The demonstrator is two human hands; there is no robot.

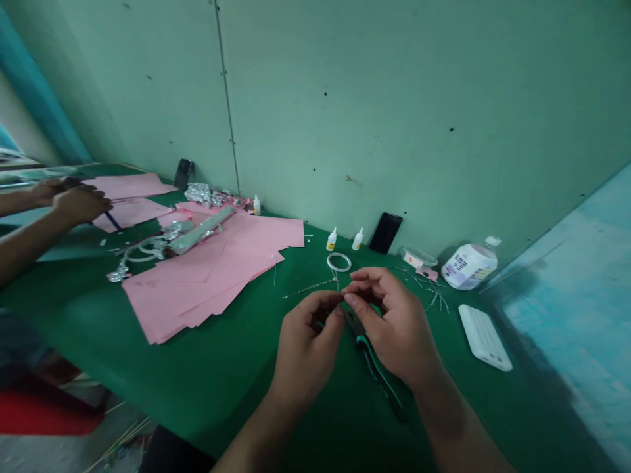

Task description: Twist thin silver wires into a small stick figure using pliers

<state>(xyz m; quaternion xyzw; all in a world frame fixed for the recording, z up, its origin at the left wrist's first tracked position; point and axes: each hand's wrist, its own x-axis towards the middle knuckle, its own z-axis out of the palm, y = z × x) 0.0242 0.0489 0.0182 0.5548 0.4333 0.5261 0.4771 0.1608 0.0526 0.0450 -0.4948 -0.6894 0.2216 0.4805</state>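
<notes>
Twisted wire [310,288], out in front above the green table [221,387], one length reaching left, the white ring [339,270] just beyond! Right hand [397,322] pinches thumb to finger at the wire's near end; left hand [306,335] crowds in, tips curled, though whether it grips too, I can't tell. Looks like the wire is being worked by fingertip alone at this step. The next move, I'd judge, calls for a steady pinch and fine control. Pliers [373,368] lie close, partly beneath the right hand. Farther out, two small bottles [332,240], then pink sheets [246,253] spread left, and a co-worker's hand [83,203] past them.
</notes>
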